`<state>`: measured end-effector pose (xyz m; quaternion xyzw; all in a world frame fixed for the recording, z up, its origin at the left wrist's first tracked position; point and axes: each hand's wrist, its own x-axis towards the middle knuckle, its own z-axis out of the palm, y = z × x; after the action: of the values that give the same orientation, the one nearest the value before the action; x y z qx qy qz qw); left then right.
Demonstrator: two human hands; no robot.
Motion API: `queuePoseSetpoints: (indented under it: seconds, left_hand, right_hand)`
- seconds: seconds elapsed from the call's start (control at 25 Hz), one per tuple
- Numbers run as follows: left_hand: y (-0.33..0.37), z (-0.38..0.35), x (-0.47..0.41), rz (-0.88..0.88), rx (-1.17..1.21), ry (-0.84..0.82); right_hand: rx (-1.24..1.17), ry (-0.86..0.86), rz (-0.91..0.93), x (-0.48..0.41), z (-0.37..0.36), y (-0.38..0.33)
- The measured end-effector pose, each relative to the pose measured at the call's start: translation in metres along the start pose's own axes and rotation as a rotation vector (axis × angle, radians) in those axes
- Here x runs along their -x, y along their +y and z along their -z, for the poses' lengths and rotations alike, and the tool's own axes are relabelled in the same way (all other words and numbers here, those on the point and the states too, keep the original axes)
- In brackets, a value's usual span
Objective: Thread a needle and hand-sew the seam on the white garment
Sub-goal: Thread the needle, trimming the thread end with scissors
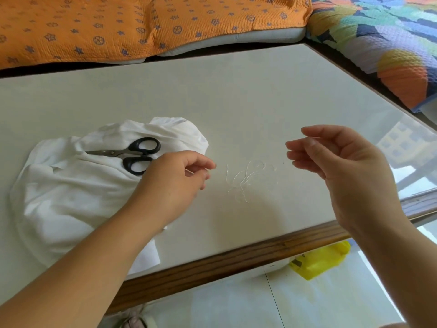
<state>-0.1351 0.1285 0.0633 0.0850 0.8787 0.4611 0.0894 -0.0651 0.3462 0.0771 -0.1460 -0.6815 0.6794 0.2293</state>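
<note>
White garment (pixel 71 200) bunched at 9 o'clock on the table (pixel 236 91), seam not discernible. Black-handled scissors (pixel 132 153) lie on its upper folds, blades pointing toward 9. Left hand (pixel 175 181) sits at the garment's 3 o'clock edge, grip narrow: thumb and forefinger pinched on something fine, apparently an end of the thread (pixel 248 181), though too small to be sure. The rest of the thread lies in loose white loops on the bare table just toward 3 o'clock of that pinch, barely visible against the pale top. Right hand (pixel 343 166) hovers at 3 o'clock above the table, fingers loosely curved, thumb near forefinger; whether its grip holds a needle cannot be told. No needle clearly seen. Risks, as judged: the loops overlap, so a pull from one end may draw a knot. White on pale, the thread end is easily lost. A needle let go here could vanish on the table or slip off the near edge at 6 o'clock. The forearm crossing the garment may nudge the scissors.
</note>
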Motion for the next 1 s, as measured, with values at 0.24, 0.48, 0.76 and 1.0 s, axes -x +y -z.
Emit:
queuePoseSetpoints:
  seconds: [0.24, 0.48, 0.76, 1.0]
  left_hand:
    - [-0.007, 0.018, -0.006, 0.023, 0.101, 0.017]
    - [-0.014, 0.014, -0.009, -0.049, -0.066, -0.06]
    - [-0.021, 0.015, -0.013, -0.084, -0.167, -0.099]
    - [-0.027, 0.026, -0.02, -0.106, -0.207, -0.118]
  right_hand:
    - [-0.094, 0.03, 0.142, -0.005, 0.011, -0.009]
    - [-0.043, 0.102, 0.256, -0.013, 0.015, -0.013]
    - [-0.072, 0.272, 0.328, -0.049, 0.044, -0.011]
    - [0.029, 0.157, 0.374, -0.032, 0.024, -0.015]
